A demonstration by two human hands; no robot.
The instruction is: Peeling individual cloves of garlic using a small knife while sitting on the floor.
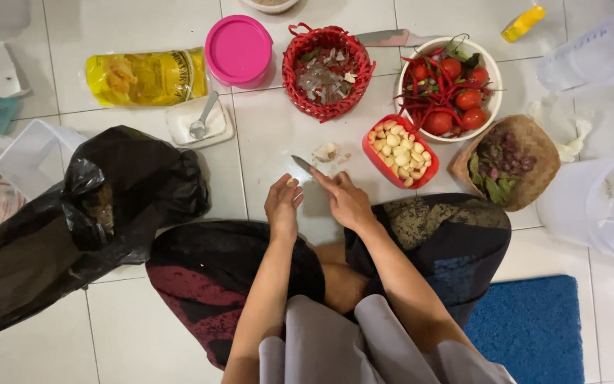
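We note the left hand (283, 203) pinching a garlic clove (292, 183) at its fingertips; the right hand (346, 199) closed round a small knife (301, 163), blade pointing to ten o'clock, tip just beside the clove; we judge a slip could nick the left fingers, so near the edge; peelings (327, 151) lie on the floor (264, 135) at twelve o'clock; the red tub of peeled cloves (401, 151) sits at two o'clock, close enough for an elbow to tip it.
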